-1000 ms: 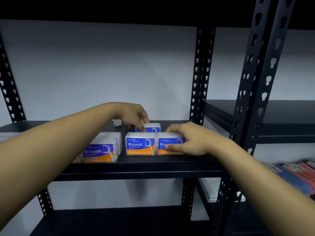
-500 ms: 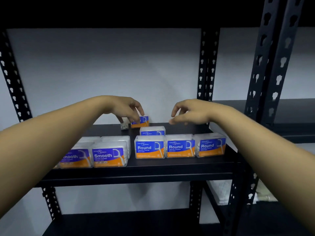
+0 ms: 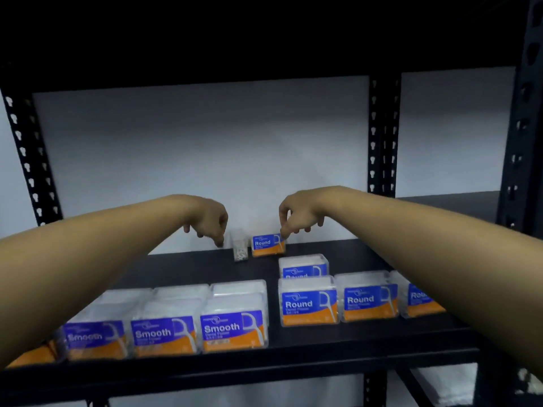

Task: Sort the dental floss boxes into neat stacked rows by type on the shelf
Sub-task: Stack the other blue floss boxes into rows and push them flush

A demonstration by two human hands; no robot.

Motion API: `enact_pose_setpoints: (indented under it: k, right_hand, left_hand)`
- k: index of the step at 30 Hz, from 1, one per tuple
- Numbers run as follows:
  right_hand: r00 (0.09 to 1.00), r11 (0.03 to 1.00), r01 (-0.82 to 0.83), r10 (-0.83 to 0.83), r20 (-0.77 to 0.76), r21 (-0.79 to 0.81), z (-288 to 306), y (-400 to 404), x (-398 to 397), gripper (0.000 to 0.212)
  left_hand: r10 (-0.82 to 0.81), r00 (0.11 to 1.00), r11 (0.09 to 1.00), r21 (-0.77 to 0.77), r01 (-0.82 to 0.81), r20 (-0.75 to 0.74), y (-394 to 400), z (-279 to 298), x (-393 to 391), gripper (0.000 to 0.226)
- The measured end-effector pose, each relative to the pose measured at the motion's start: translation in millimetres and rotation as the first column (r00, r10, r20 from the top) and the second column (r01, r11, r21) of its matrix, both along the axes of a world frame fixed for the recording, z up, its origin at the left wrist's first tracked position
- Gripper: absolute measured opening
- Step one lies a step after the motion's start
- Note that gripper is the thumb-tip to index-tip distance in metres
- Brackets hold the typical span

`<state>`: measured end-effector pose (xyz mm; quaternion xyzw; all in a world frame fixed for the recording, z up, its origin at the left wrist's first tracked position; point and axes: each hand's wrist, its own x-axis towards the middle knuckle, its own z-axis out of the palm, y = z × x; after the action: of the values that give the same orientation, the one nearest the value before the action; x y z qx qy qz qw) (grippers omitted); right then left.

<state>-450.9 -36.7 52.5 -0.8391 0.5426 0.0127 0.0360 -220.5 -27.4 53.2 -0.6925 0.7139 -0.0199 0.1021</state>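
3 front boxes on the left read "Smooth". 3 on the right read "Round", as does 1 small box at the back. Smaller print is illegible.

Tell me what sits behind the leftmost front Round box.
Directly behind the front Round box sits another Round box, its label's lower part covered. Whether more follow cannot be seen.

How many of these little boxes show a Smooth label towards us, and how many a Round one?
Smooth boxes: 3
Round boxes: 5
Total: 8
The end-on clear box and the boxes behind the Smooth row hide their labels.
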Motion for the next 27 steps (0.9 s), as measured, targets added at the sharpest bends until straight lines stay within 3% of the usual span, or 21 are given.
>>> enact_pose_setpoints:
  k: [3, 11, 19, 27]
  right_hand:
    - [0.997, 0.997, -0.016, 0.011, -0.076, -0.069, -4, -14, 20, 0.049]
    - [0.990, 0.992, -0.057, 0.042, -0.135, -0.113, -22, -45, 49, 0.066]
    - [0.986, 0.995, -0.058, 0.044, -0.162, -0.084, -31, -71, 64, 0.066]
    - [0.979, 0.990, -0.096, 0.074, -0.191, -0.108, -28, -85, 68, 0.051]
  left_hand:
    - [-0.027, 0.999, 0.999, -0.036, 0.026, -0.029, -16, -5, 11, 0.037]
    - [0.020, 0.946, 0.980, -0.180, -0.082, -0.325, -54, -32, 5, 0.047]
    - [0.134, 0.884, 0.986, -0.027, -0.163, -0.448, -72, -47, 5, 0.051]
    - [0.086, 0.891, 0.996, 0.020, -0.086, -0.447, -82, -37, 10, 0.040]
